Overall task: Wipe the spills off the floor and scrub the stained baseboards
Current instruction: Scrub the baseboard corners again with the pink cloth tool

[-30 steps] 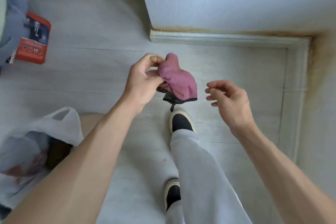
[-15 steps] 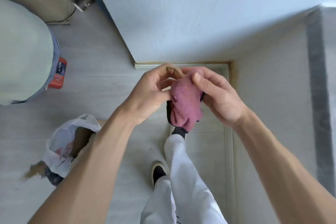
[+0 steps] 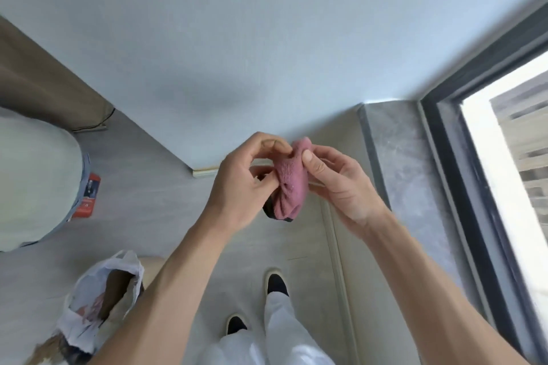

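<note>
While the person stands upright in a corner of the room, both hands hold one small pink terry cloth with a dark underside (image 3: pixel 289 187) at chest height, well above the pale grey plank floor (image 3: pixel 166 187). The left hand (image 3: pixel 240 184) pinches the cloth's upper left edge between thumb and curled fingers; the right hand (image 3: pixel 338 184) pinches the upper right edge, thumb on top, fingers curled behind. The cloth hangs bunched between them, apparently being opened or refolded before wiping.

Risks, as judged from this moment: the cloth may slip from the two light pinches and drop onto the shoes (image 3: pixel 274 283); a bunched cloth would offer a poor wiping face and could smear a stain instead of lifting it; the white plastic bag with dark contents (image 3: pixel 98 302), standing close by the person's left side, could be kicked over when crouching.

The white baseboard strip (image 3: pixel 204 172) shows beside the left hand at the foot of the pale blue wall (image 3: pixel 267 38); stains on it cannot be made out from here.

Count: two hands, one cloth, two shoes, one plastic bag, one red and blue packet (image 3: pixel 89 197) on the floor, one dark-framed window (image 3: pixel 486 157).
</note>
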